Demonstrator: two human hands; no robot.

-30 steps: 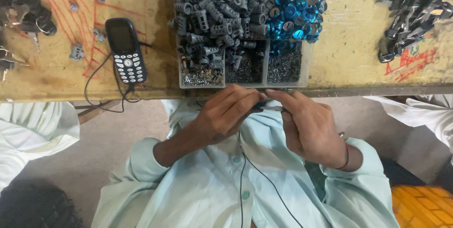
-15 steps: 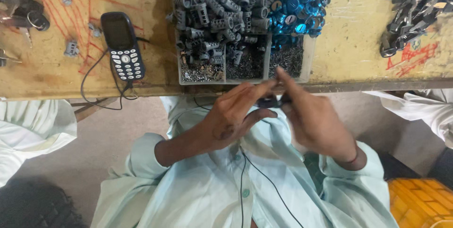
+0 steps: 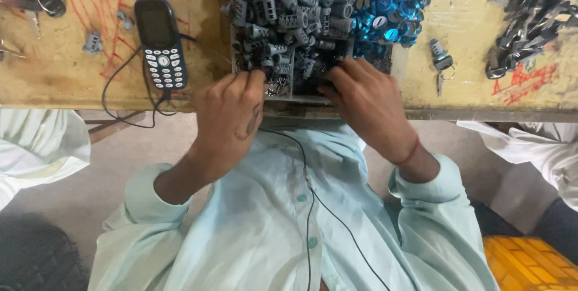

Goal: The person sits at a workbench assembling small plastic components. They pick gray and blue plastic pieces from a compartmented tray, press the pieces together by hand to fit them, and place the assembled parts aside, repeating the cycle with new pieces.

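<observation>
Left hand [image 3: 232,113]: knuckles up at the bench edge, fingers curled down into the tray's near-left compartment; whether they pinch a part cannot be told.
Right hand [image 3: 367,101]: fingertips bent into the near-right compartment, grip hidden.
Tray [image 3: 397,65]: pale, divided, heaped with grey metal cylinders [image 3: 289,2] and blue round caps [image 3: 388,2].
Phone [image 3: 160,41]: dark keypad handset, left of the tray, cable attached.
Bench [image 3: 457,14]: yellow wood with red scribbles.

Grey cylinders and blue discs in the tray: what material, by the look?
Grey cylinders: likely cast metal, dull matte grey with ribbed sides; moulded plastic can't be ruled out. Blue discs: glossy, bright reflections, probably plastic or coated metal caps. The left hand and right hand reach into the tray.
</observation>
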